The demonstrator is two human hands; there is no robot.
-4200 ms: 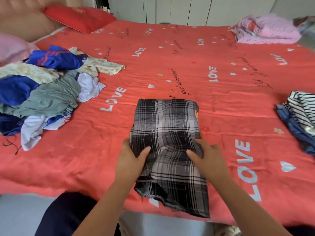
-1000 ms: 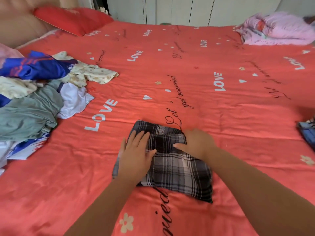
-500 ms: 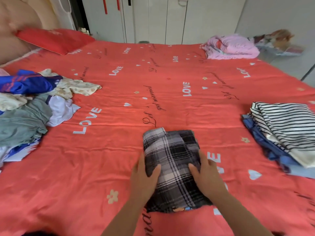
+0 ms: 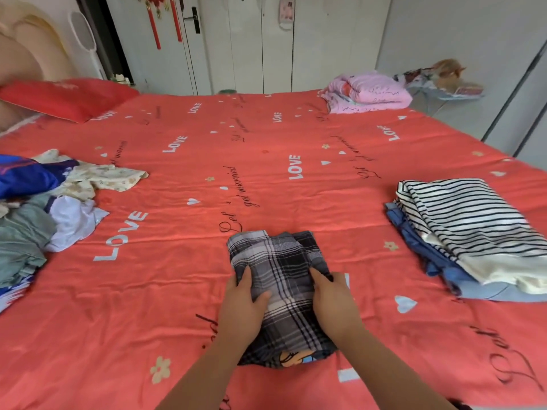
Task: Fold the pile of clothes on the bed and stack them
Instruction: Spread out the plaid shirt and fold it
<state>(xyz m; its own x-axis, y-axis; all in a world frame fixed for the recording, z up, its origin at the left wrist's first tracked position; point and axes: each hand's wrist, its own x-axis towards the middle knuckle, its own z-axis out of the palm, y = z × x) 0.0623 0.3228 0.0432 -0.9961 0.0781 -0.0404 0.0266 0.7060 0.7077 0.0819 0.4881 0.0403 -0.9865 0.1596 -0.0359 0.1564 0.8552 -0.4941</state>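
Observation:
A folded grey-and-black plaid garment (image 4: 281, 276) lies on the red bedspread (image 4: 266, 161) in front of me. My left hand (image 4: 241, 306) grips its left side, thumb on top and fingers wrapped around the edge. My right hand (image 4: 333, 300) holds the right side the same way. A stack of folded clothes (image 4: 470, 232), striped piece on top of blue ones, sits at the right. The unfolded pile (image 4: 38, 208) of blue, green, white and floral clothes is at the left edge.
A red pillow (image 4: 65, 97) lies at the far left by the headboard. A folded pink blanket (image 4: 367, 91) rests at the bed's far right corner. White wardrobe doors (image 4: 251, 42) stand behind the bed.
The plaid garment was folded smaller, from long to a compact rectangle. Both hands moved from pressing on top to gripping its sides. My view lifted, bringing the folded stack into sight.

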